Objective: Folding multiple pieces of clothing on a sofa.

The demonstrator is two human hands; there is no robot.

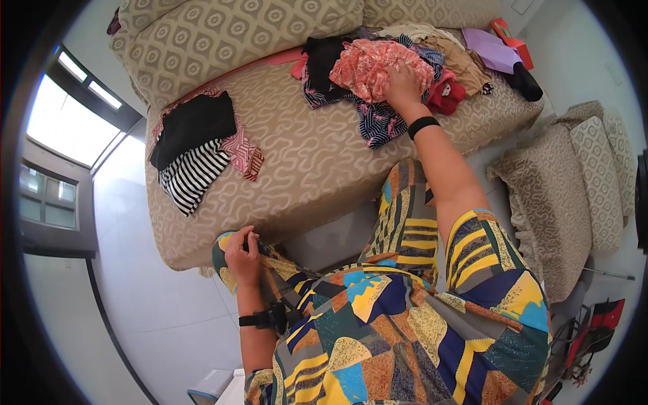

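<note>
On beige patterned sofa seat [290, 169]: blk garment [196, 128], blk/wht striped garment [192, 175] & pink garment [240, 150] piled tog. on L; bigger mixed clothes heap [381, 125], topped w/ coral garment [363, 67], spread on R

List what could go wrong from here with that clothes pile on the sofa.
First, lifting the coral garment under the right hand might drag along the navy patterned garment, since the two overlap.

Second, the black cloth piece lies close to the right end of the sofa, so a knock could perhaps send it off the edge.
</note>
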